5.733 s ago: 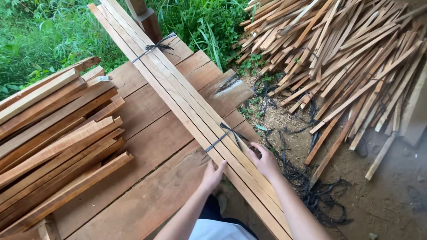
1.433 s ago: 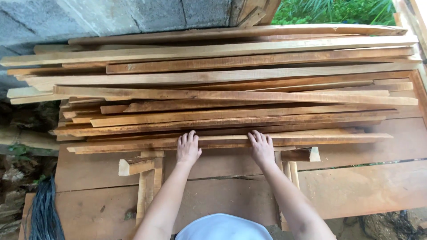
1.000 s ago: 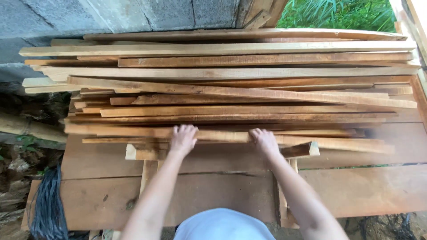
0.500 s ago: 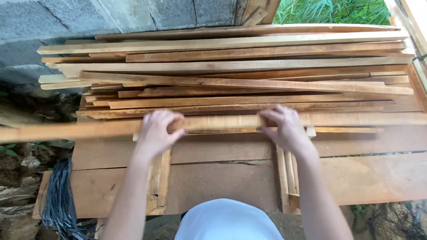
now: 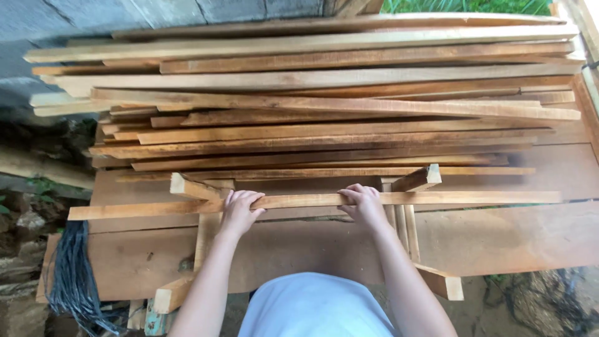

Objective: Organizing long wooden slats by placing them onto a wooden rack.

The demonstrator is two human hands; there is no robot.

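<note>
In the head view we see both hands curled around one long wooden slat (image 5: 437, 198) that runs from nine o'clock to three o'clock across the frame. The left hand (image 5: 240, 211) is clenched on it just left of centre, fingers wrapped over the top edge; the right hand (image 5: 364, 206) grasps it a little to the right of centre in the same way. The slat lies level, near the front edge of the stack and apart from it, with its left end reaching out past the worktop's edge at nine o'clock.

Toward twelve o'clock from the hands we find the stack of slats (image 5: 312, 106), many long strips lying roughly parallel, some askew, their ends uneven at the left. Beneath everything is the plank worktop (image 5: 511, 240), reddish-brown boards with a seam running across.

Two wooden cradles stand on the worktop: the left cradle (image 5: 187, 187) with its angled block just beside the left hand at eleven o'clock, and the right cradle (image 5: 418, 179) with its block at one o'clock of the right hand. The held slat crosses both.

At eight o'clock a bundle of dark strapping (image 5: 72, 274) hangs off the worktop's corner. At six o'clock the person's pale shirt (image 5: 315, 309) fills the bottom edge.
</note>
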